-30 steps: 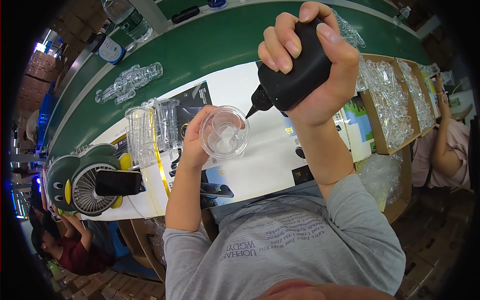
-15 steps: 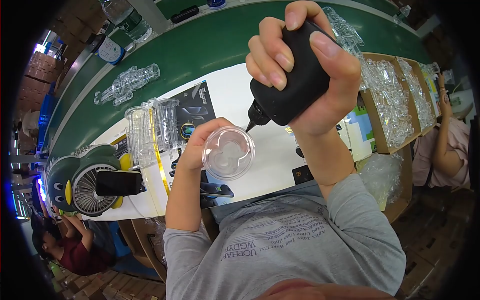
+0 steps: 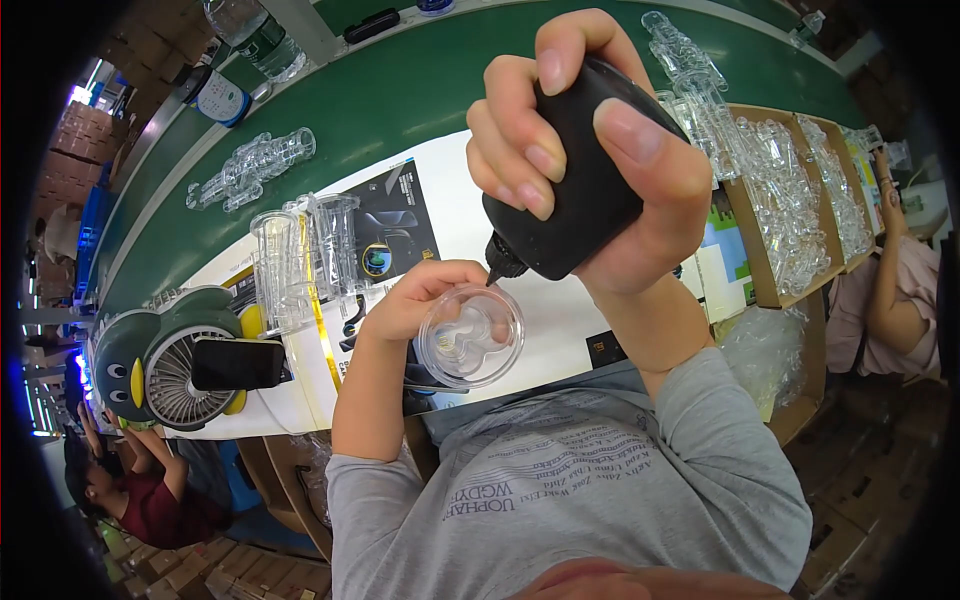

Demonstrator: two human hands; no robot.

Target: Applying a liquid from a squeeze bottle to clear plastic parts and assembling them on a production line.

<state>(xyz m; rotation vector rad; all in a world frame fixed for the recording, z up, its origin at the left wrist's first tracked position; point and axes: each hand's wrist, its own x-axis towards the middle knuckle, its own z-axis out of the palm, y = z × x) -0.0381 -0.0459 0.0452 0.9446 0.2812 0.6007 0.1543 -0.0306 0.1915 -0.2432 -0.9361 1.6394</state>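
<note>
Clear round vessel: one, off the table (image 3: pixel 430 115), above the near part of the printed sheet (image 3: pixel 400 215), mouth toward the viewer; point of work. (image 3: pixel 468 352)
Left hand: closed around the vessel's far left side, some fingers seen through the clear wall. (image 3: pixel 425 300)
Right hand: wrapped firmly about the black bottle, thumb along its near right side; apart from the left hand, though near it. (image 3: pixel 645 215)
Black bottle: one, tilted, dark nozzle (image 3: pixel 505 258) pointing down and left to the vessel's far rim; contact between tip and rim cannot be told. (image 3: pixel 575 205)
Stage reached: judged mid-step; vessel gripped, bottle in hand, nozzle brought to the rim.
Deposit: no drop or bead can be made out on the clear wall; whether any has been laid down is uncertain.
Outstanding: judged unfinished for this vessel, since both hands are engaged at its rim and it is not set down.
Clear pieces, left: a group upright on the sheet's left part (image 3: pixel 290 265); a cluster lying farther off on the green surface (image 3: pixel 255 170).
Clear pieces, right: many in a cardboard box (image 3: pixel 752 245), others loose at the far right (image 3: pixel 690 65).
Batch count: which groups are finished and which are waiting cannot be told.
Sundries, near left: penguin-faced fan (image 3: pixel 120 375), dark phone (image 3: pixel 238 365) before its grille.
</note>
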